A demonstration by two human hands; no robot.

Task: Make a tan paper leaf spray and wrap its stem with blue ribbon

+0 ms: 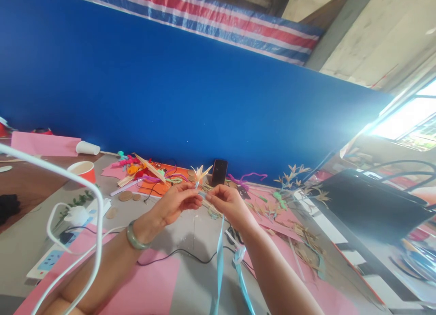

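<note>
My left hand point(175, 201), with a jade-green bangle point(133, 237) on the wrist, pinches the base of a small straw-coloured flower point(199, 175) with pointed petals. Its thin stem seems to hang below the fingers. Close beside it, my right hand point(229, 204) is closed on one end of a light blue ribbon point(220, 256), which runs across to the flower's base between the two hands. The rest of this band drops toward the bottom of the view. Fingertips hide exactly how ribbon and flower meet.
A dark phone point(219, 172) leans upright against the blue partition point(190, 92). Colourful craft scraps point(136, 166) lie left of it. Dried flower sprigs point(293, 175) stand right. A white cable point(99, 224) arches over a power strip point(51, 260); a paper cup point(83, 172) stands behind.
</note>
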